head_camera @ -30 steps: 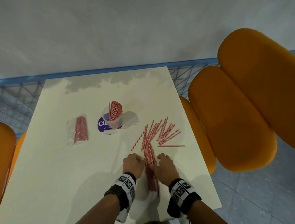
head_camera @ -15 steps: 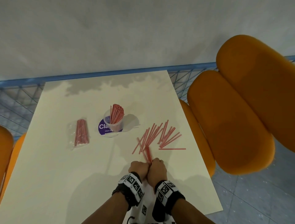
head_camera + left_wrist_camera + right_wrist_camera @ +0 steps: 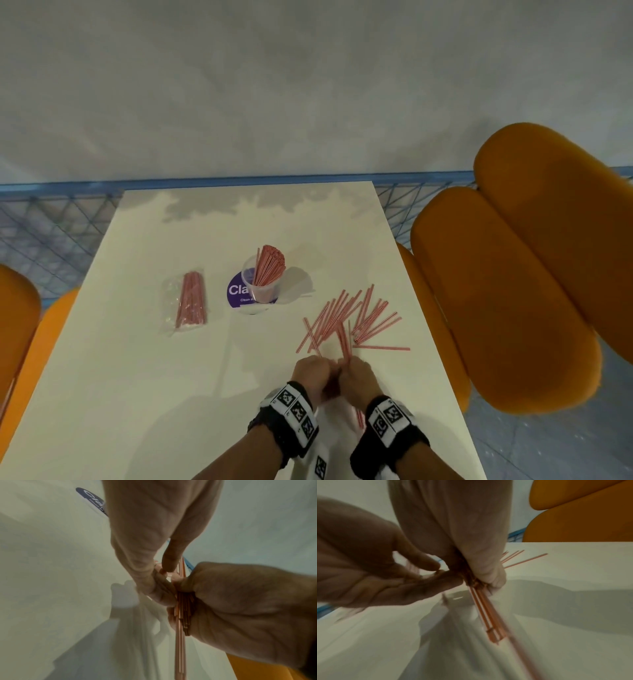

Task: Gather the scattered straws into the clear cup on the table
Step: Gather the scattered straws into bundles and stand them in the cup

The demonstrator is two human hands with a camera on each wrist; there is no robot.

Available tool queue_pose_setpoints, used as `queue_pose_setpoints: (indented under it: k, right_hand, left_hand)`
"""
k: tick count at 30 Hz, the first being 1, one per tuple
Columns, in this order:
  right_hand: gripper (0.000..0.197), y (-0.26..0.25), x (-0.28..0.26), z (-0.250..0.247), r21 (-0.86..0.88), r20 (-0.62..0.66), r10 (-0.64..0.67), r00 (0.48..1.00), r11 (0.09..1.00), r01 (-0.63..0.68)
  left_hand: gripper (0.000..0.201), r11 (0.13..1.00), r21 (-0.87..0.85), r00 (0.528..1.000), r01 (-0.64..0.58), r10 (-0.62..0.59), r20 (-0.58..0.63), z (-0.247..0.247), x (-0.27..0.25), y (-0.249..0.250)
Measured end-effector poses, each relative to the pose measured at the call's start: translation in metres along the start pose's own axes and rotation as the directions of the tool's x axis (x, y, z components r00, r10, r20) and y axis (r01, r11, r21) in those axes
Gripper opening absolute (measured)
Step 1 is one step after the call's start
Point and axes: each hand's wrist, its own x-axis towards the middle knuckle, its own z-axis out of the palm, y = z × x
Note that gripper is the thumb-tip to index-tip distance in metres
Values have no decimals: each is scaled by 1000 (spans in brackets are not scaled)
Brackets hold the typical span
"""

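Note:
The clear cup (image 3: 263, 286) stands mid-table, packed with red-striped straws (image 3: 269, 263). Loose straws (image 3: 352, 317) lie fanned out to its right. Near the front edge my left hand (image 3: 313, 371) and right hand (image 3: 356, 375) are pressed together around a straw bundle (image 3: 344, 346). In the right wrist view my right hand (image 3: 481, 580) grips the bundle (image 3: 488, 615) in its curled fingers. In the left wrist view my left hand (image 3: 163, 573) pinches the same bundle (image 3: 181, 608) between thumb and fingers. The bundle's near end sticks out toward me.
A clear bag of straws (image 3: 190, 303) lies left of the cup. A purple round sticker (image 3: 236, 291) sits under the cup. Orange chairs (image 3: 507, 291) stand close along the table's right side, another (image 3: 17, 325) at the left. A blue railing (image 3: 239, 180) runs behind the table (image 3: 137, 377).
My hands, apart on either side of the straws a second ago, have closed together around them. The straws between them are now drawn into one tight bundle.

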Motion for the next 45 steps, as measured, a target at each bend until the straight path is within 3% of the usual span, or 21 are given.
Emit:
queue_pose_setpoints:
  k: [4,7,8,10,13,16,18,20,22,23,25,26,27,29,30,31,33,39,42,44,45]
  right_hand:
    - [24,-4,-1,-27,379,13,-40,999,925,32]
    - [23,-7,-4,-44,572,101,-141,985,818,58]
    - [23,-13,-8,-50,517,112,-182,977,850,99]
    - [27,-24,-15,-55,229,118,-287,951,939,255]
    - [32,-46,-26,-51,-117,211,-427,879,882,457]
    - [37,-62,-30,-40,-236,255,-428,867,842,486]
    - [37,-70,-29,-33,-462,222,-447,866,734,497]
    - [34,-76,-30,-30,-627,191,-447,874,629,460]
    - [33,-79,-30,-31,-669,170,-451,876,600,439]
    - [33,-84,-30,-36,-643,177,-442,879,624,443]
    - [38,-95,-33,-54,-417,148,-441,885,784,460]
    - [43,-105,-38,-63,-195,102,-440,892,871,452]
    - [47,-116,-47,-71,93,30,-441,897,895,436]
    - [50,-143,-71,-78,592,-50,-439,897,711,381]
    - [51,-155,-83,-78,707,-59,-457,887,609,360]
    - [52,-164,-92,-74,764,-62,-481,875,541,352]
    - [52,-175,-100,-62,786,-69,-516,854,499,366]
    - [62,-172,-91,-35,654,-146,-593,792,543,526]
    - [58,-179,-95,-30,633,-194,-591,783,534,561]
    - [60,-185,-95,-26,668,-241,-536,809,514,539]
    - [62,-188,-94,-25,707,-240,-484,842,507,493]
  left_hand:
    - [7,997,-54,993,-54,60,106,-5,-21,19]
    - [12,988,-52,986,-148,151,66,-26,-28,40]
    - [17,975,-31,974,-221,222,35,-35,-27,49]
    - [29,931,4,930,-364,364,-50,-54,-28,71]
    - [44,868,80,854,-490,496,-155,-70,-38,97]
    - [60,896,214,917,-389,399,-2,-65,-44,94]
    - [67,899,286,942,-330,332,44,-59,-45,82]
    - [65,914,238,942,-328,335,13,-60,-47,74]
    - [65,937,102,943,-333,331,35,-65,-53,73]
    - [65,947,-24,945,-320,321,57,-69,-57,75]
    - [62,924,-287,953,-253,288,90,-79,-63,77]
    - [61,900,-385,959,-202,262,111,-85,-66,78]
    - [60,881,-456,963,-128,221,156,-88,-67,78]
    - [64,842,-538,944,51,134,301,-88,-71,73]
    - [68,815,-565,916,130,119,383,-85,-75,70]
    - [72,781,-593,880,194,129,457,-83,-80,67]
    - [80,713,-648,813,267,195,550,-81,-86,64]
    - [73,582,-756,738,301,360,571,-91,-97,74]
    - [69,515,-802,765,304,370,527,-93,-96,75]
    - [71,576,-776,787,257,341,514,-92,-100,80]
    - [71,652,-736,814,182,320,485,-91,-99,80]
